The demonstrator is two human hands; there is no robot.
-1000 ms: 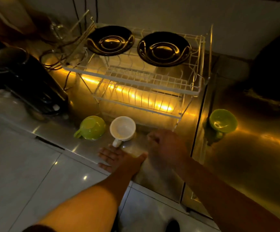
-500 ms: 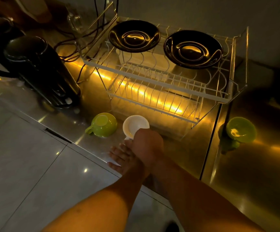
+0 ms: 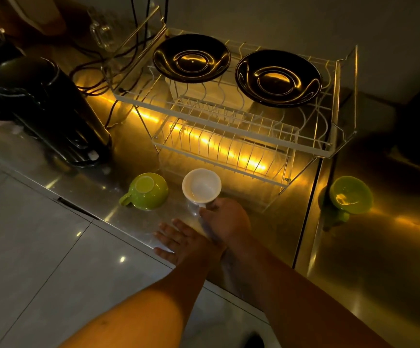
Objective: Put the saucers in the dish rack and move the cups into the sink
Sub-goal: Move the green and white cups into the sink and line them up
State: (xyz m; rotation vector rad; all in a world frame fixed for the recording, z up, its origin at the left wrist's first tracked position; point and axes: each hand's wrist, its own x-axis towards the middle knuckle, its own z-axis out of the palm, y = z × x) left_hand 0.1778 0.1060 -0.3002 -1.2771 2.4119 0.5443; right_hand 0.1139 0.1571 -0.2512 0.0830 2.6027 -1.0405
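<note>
White cup (image 3: 201, 185) handle hidden by right hand (image 3: 225, 221), grip unclear

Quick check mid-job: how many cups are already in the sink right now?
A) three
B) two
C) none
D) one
D: only one green cup sits in the sink; the other green cup lies on the counter and the right hand is just gripping the white cup by its handle in front of the rack.
</note>
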